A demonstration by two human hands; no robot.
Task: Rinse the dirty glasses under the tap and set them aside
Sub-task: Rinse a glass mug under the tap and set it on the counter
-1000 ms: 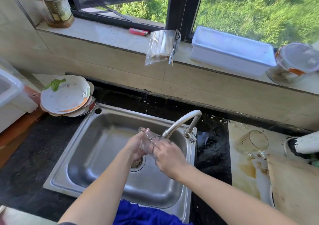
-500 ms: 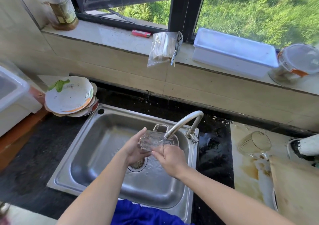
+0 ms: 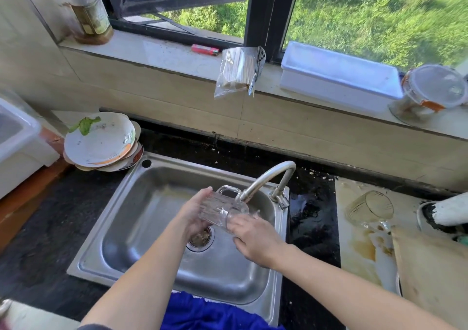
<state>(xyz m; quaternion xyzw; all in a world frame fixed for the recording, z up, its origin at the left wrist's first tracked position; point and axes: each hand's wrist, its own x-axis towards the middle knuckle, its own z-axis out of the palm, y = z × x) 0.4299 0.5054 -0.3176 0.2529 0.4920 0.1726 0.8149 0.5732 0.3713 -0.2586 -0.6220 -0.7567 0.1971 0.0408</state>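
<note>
Lying on its side over the sink (image 3: 152, 266), the glass (image 3: 216, 209) runs lengthwise from the left hand (image 3: 192, 215), which grips its body, to its mouth under the tap (image 3: 268, 178) (handle turned up). The right hand (image 3: 253, 238) touches that rim, pinching or not I cannot tell, and sits nearer the right-side counter (image 3: 359, 266), so setting aside likely falls to it.

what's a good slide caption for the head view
Left hand and right hand hold a handled glass under the tap above the sink; second glass lies on the counter.
</note>
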